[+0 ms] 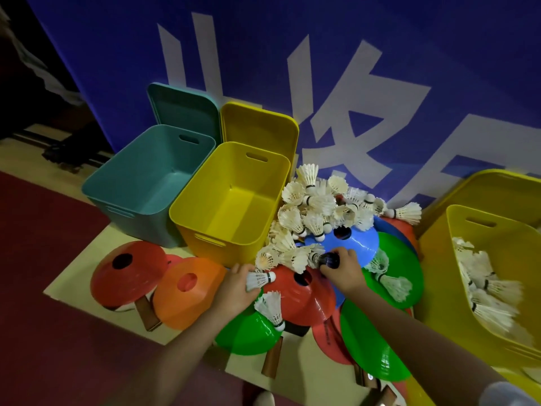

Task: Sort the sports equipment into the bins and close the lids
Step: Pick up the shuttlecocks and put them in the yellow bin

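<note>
Head view: three open bins, two leaning lids.
Left hand grips one shuttlecock; right hand holds a dark object.

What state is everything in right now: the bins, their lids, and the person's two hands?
Teal bin: open, empty.
Teal lid: off, propped upright behind its bin.
Middle yellow bin: open, empty.
Yellow lid: off, propped behind it.
Right yellow bin: open, partly filled with shuttlecocks.
Left hand: gripping a shuttlecock.
Right hand: gripping a dark object.
</note>
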Demonstrator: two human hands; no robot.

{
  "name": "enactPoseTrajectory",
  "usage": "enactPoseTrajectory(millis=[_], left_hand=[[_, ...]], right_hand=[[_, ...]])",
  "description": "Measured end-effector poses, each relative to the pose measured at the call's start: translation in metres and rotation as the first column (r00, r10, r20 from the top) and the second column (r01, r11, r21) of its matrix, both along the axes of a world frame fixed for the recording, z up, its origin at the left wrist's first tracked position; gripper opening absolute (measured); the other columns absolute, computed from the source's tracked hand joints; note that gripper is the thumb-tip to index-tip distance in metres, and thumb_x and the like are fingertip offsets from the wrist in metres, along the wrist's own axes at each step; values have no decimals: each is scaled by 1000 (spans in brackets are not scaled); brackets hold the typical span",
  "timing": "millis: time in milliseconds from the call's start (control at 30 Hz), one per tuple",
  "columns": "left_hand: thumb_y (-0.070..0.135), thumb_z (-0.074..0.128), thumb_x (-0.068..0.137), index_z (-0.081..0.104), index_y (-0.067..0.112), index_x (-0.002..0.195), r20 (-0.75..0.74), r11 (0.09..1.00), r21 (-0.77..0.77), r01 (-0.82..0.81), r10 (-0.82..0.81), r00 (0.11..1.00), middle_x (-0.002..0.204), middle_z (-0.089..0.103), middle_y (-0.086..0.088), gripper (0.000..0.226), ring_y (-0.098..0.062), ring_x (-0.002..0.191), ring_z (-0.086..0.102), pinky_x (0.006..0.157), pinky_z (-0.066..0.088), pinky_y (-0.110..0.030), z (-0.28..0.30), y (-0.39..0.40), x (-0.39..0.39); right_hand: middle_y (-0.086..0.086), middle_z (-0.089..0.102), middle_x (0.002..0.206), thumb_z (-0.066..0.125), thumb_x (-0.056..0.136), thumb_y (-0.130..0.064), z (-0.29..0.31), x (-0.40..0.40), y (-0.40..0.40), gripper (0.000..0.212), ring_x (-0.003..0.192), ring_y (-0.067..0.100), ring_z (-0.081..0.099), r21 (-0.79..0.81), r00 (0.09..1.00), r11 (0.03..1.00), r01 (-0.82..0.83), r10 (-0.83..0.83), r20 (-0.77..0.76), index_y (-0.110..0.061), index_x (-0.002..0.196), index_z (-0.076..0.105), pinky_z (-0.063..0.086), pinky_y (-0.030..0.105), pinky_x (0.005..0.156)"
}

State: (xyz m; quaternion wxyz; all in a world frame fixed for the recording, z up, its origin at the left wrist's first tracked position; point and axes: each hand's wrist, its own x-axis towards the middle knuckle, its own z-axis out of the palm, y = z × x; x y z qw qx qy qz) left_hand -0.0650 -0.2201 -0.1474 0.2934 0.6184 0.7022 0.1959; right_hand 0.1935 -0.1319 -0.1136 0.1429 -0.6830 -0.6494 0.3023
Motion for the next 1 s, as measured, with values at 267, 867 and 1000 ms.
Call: enactPoseTrajectory(millis=[267, 867, 1000], left_hand=[[30, 64, 87, 54, 21, 126, 43, 1000, 0, 31, -31, 999, 104, 42, 1, 41, -17, 85, 52, 72, 45, -27, 23, 8, -4], [20, 65, 87, 62, 30, 108, 332, 968, 185, 167, -222, 917, 95, 61, 12, 24, -4, 81, 54, 66, 40, -12, 116, 53, 140], [14, 64, 86, 60, 34, 100, 395, 955, 188, 231, -289, 872, 96, 62, 7, 25, -2, 78, 54, 67, 41, -13, 116, 68, 213]], right_hand=[[9, 57, 104, 64, 89, -19, 5, 35, -5, 20, 88, 27, 58, -15, 920, 984, 175, -169, -353, -18, 108, 56, 51, 43, 84], [-1, 65, 102, 67, 87, -18, 80, 154, -14, 25, 90, 5, 65, 291, 749, 845, 449, -178, -638, -22, 112, 62, 55, 22, 75], [6, 64, 111, 66, 89, -23, 91, 241, -28, 29, 101, 22, 64, 337, 769, 767, 546, -300, -564, -29, 116, 58, 54, 41, 86]])
